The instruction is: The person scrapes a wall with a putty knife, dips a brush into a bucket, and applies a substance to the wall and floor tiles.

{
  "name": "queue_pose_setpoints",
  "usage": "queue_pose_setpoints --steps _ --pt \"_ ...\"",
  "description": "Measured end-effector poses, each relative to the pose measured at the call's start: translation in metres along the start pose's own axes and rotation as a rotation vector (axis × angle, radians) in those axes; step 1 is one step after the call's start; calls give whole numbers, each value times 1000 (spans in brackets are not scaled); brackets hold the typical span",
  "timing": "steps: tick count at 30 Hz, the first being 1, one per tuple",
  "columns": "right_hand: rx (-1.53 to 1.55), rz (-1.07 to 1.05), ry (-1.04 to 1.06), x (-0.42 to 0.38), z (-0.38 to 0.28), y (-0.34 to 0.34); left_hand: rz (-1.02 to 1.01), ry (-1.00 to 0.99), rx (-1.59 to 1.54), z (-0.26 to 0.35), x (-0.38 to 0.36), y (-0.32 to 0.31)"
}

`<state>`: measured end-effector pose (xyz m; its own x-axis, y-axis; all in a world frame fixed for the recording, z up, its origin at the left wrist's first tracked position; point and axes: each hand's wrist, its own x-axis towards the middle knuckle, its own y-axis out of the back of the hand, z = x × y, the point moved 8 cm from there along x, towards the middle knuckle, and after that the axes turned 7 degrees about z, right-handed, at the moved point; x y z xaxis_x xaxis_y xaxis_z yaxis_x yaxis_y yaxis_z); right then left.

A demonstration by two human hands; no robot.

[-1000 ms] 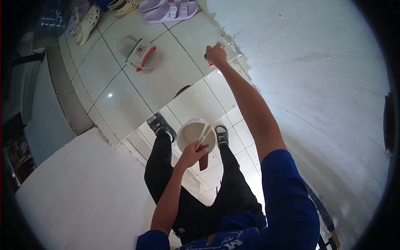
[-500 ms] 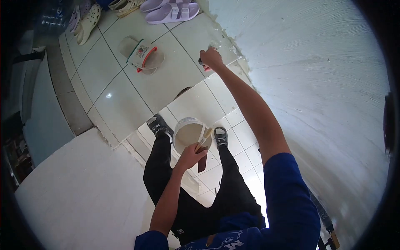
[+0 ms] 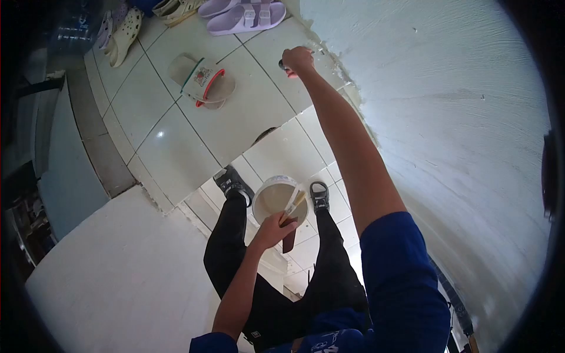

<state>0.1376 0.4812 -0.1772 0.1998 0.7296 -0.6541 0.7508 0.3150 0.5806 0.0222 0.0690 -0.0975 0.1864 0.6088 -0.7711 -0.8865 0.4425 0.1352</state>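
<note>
My left hand (image 3: 271, 231) is closed round a paintbrush (image 3: 298, 202) with pale bristles, held over the rim of a white bucket (image 3: 257, 203). A flat brown piece (image 3: 289, 240) sticks out below the same fingers. The bucket, between my feet, holds a pale beige material. My right hand (image 3: 299, 60) reaches far forward, low by the foot of the wall. It is closed on a dark-handled tool (image 3: 282, 64); only the handle's end shows, the rest being hidden by the hand.
The pale wall (image 3: 435, 106) rises along the right, with crumbs at its base. A clear small bucket with a red rim (image 3: 207, 82) lies on the tiled floor (image 3: 176, 132). A step edge (image 3: 235, 159) crosses ahead of my feet. Lilac sandals (image 3: 247, 22) and cream clogs (image 3: 126, 38) stand beyond.
My right hand has moved a little farther forward along the wall's base, still closed on the tool. The view has shifted slightly; my left hand keeps its hold over the bucket.
</note>
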Motion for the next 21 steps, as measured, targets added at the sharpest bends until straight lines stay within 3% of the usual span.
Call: queue_pose_setpoints --steps 3,4,6,8,9,11,17,19,20,21 --pt "-161 -45 140 18 -6 -17 -25 22 35 0 1 6" --pt "-72 21 52 -12 -10 -12 -38 34 52 0 0 6" --pt "-168 -38 202 7 -9 -22 -10 -7 52 7 6 10" --pt "-45 46 51 18 0 -2 11 -17 65 6 2 15" --pt "215 175 -188 -3 2 17 28 -23 72 7 4 17" --pt "163 45 -100 2 -2 -5 35 -21 78 5 3 18" --pt "249 92 -67 2 -2 12 69 -59 137 6 8 29" --pt "139 42 -52 -5 -3 0 103 -85 104 16 2 28" --pt "8 -131 33 1 -7 -17 66 -70 60 18 2 25" --pt "-35 -94 71 -8 -11 -14 56 -57 57 18 2 24"
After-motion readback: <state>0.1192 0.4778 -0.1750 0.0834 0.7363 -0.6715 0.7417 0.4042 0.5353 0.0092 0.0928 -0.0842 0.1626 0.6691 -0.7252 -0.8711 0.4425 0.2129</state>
